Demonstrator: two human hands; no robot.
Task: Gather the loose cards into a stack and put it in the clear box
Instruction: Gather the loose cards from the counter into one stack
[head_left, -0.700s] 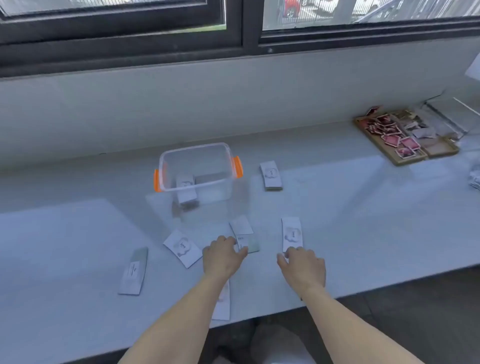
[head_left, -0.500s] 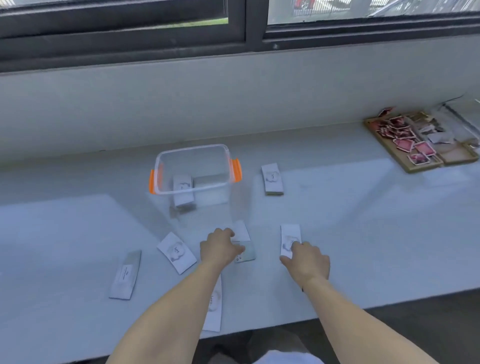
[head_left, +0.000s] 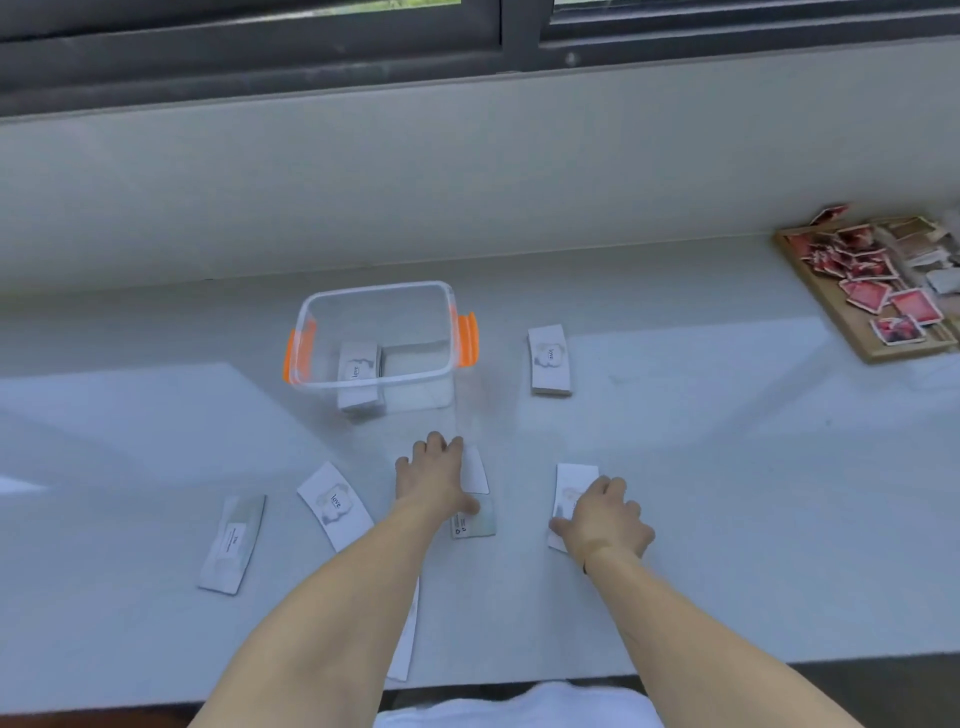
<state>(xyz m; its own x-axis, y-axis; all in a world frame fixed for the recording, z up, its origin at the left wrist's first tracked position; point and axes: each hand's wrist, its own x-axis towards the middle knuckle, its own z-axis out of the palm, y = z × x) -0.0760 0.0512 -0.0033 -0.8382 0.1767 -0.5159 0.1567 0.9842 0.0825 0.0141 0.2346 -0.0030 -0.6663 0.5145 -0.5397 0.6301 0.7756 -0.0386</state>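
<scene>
Both hands lie flat on the surface (head_left: 727, 467), palms down, each pressing on cards and gripping nothing. The left hand (head_left: 434, 480) covers a white card (head_left: 475, 470) and its thumb rests on a greenish card (head_left: 475, 522) just below it; the two cards overlap. The right hand (head_left: 602, 514) presses on a single card (head_left: 571, 480), fingers spread across its lower half.

The box (head_left: 376, 338), clear with orange clips, stands open just beyond the left hand and already holds a small stack (head_left: 357, 366). More cards lie loose: one marked "love" (head_left: 335, 505) to the left, another (head_left: 232, 543) further left, a long one (head_left: 405, 634) half hidden under the left forearm, and a stack (head_left: 549, 360) right of the box.

The risks come from thin cards on a smooth top. Flat cards are hard to lift, so fingertips may skid over them instead of catching an edge; sliding them to the near edge could send one off onto the floor. The card under the forearm is easy to miss or drag. A loosely squared stack may fan out or catch the rim of the box when lowered in.
</scene>
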